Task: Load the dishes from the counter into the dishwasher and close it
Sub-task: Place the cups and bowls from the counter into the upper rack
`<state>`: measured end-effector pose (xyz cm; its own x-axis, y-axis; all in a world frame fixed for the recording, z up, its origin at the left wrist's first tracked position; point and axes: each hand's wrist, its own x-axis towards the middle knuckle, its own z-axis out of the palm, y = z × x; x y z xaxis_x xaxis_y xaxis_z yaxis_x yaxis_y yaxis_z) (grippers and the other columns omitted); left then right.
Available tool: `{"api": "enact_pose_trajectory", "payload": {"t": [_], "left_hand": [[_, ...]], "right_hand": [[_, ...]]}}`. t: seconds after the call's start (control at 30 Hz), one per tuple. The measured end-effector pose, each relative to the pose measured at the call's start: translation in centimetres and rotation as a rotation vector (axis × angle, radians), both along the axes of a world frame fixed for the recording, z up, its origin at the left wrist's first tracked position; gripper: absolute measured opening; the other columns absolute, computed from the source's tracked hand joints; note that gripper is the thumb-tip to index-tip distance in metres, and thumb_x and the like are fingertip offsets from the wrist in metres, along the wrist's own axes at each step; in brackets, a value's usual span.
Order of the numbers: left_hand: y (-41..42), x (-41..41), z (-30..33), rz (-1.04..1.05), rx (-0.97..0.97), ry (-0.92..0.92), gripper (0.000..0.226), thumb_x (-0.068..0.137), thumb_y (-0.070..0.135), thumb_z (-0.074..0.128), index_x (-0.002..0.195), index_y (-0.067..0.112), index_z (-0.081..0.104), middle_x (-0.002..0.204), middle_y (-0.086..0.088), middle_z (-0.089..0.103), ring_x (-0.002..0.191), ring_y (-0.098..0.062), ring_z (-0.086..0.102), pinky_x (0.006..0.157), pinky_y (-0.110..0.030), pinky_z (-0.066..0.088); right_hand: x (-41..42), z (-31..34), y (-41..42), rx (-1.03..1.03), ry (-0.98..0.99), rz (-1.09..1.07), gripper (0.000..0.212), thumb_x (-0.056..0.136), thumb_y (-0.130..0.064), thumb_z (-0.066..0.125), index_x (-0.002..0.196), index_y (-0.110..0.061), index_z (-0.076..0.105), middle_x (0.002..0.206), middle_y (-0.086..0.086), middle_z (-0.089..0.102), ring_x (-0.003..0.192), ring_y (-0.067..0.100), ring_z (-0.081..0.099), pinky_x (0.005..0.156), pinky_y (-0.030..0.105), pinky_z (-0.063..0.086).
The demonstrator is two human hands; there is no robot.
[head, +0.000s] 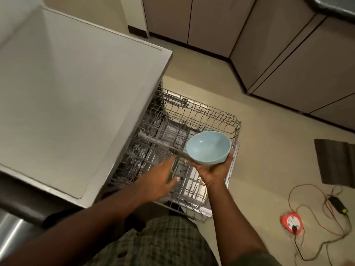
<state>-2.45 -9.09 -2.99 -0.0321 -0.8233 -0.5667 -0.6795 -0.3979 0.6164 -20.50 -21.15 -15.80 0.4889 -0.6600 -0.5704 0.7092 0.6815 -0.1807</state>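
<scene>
Beneath the head camera, one big grey counter (pixel 73 89) fills the left half of the view, and its right edge runs diagonally down, overhanging the dishwasher opening. Out from under that edge come two wire racks: the upper rack (pixel 211 114) is pulled out over the floor, with the lower rack (pixel 194 191) showing beneath and nearer the person. Beyond the racks' far corner lies open tan floor (pixel 259 131), bounded at the back and right by a run of cabinet doors (pixel 299 73). Over on the right, one dark mat (pixel 334 162) lies well apart from the racks, and nearer us one orange cable reel (pixel 292 223) sits with loose cords trailing across the floor. Now the hands, two of them: the right hand (pixel 215 169) cups one light-blue bowl (pixel 208 147) from underneath, fingers curled up round its base, holding it upright above the near right part of the upper rack. The left hand (pixel 159 181) reaches flat over the rack wires, fingers straight and together, thumb out, holding nothing; whether it touches the wires is hard to tell.
</scene>
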Motion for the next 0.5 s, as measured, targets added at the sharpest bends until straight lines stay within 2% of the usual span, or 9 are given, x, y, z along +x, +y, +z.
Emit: {"api": "enact_pose_trajectory", "payload": {"t": [0.1,0.2,0.27,0.3,0.37,0.43,0.5], "left_hand": [[-0.1,0.3,-0.9,0.055,0.016,0.018,0.077,0.105,0.044,0.054,0.165,0.031,0.008,0.168,-0.001,0.03,0.146,-0.016,0.041,0.121,-0.039,0.034],[-0.2,0.9,-1.8,0.116,0.057,-0.003,0.077,0.104,0.047,0.054,0.166,0.03,0.01,0.168,0.0,0.03,0.147,-0.015,0.04,0.12,-0.041,0.036],[-0.2,1.2,-2.2,0.158,0.087,-0.038,0.079,0.104,0.05,0.053,0.166,0.027,0.011,0.169,0.0,0.029,0.148,-0.016,0.039,0.121,-0.044,0.036],[-0.2,1.2,-2.4,0.181,0.098,-0.045,0.079,0.103,0.052,0.053,0.166,0.027,0.011,0.169,0.0,0.029,0.148,-0.017,0.039,0.121,-0.046,0.037],[-0.3,1.2,-2.7,0.215,0.102,-0.046,0.079,0.102,0.054,0.052,0.166,0.028,0.013,0.168,0.0,0.031,0.146,-0.017,0.042,0.118,-0.047,0.041],[-0.5,1.0,-2.7,0.237,0.096,-0.04,0.078,0.102,0.055,0.052,0.166,0.027,0.016,0.166,0.0,0.034,0.142,-0.015,0.045,0.115,-0.045,0.044],[-0.7,0.6,-2.7,0.253,0.089,-0.029,0.076,0.103,0.052,0.054,0.165,0.025,0.019,0.164,0.001,0.037,0.138,-0.011,0.047,0.112,-0.04,0.046]], "right_hand": [[-1.4,-2.1,-4.1,0.041,0.213,0.002,0.09,0.079,-0.077,0.061,0.151,-0.025,0.049,0.152,0.022,0.05,0.139,0.049,0.046,0.107,0.078,0.032],[-1.7,-3.9,-8.4,0.025,0.523,0.032,0.092,0.073,-0.07,0.076,0.15,-0.029,0.047,0.153,0.02,0.049,0.135,0.042,0.052,0.094,0.063,0.052],[-1.1,-4.8,-10.6,-0.117,0.894,0.109,0.095,0.075,-0.063,0.081,0.154,-0.033,0.037,0.151,0.016,0.048,0.128,0.038,0.057,0.085,0.054,0.058],[-0.6,-5.2,-11.5,-0.238,1.087,0.159,0.098,0.075,-0.061,0.082,0.156,-0.034,0.032,0.154,0.014,0.044,0.127,0.036,0.057,0.086,0.054,0.059],[1.1,-5.8,-12.6,-0.58,1.396,0.399,0.1,0.076,-0.063,0.08,0.158,-0.036,0.028,0.161,0.013,0.035,0.135,0.037,0.049,0.101,0.059,0.05],[3.1,-6.5,-12.7,-0.902,1.661,0.805,0.096,0.082,-0.071,0.069,0.16,-0.039,0.023,0.168,0.012,0.02,0.147,0.041,0.028,0.113,0.063,0.029],[4.9,-7.8,-12.2,-0.983,1.723,1.09,0.086,0.092,-0.069,0.056,0.163,-0.041,0.016,0.173,0.012,-0.001,0.156,0.042,0.005,0.119,0.069,0.018]]}}
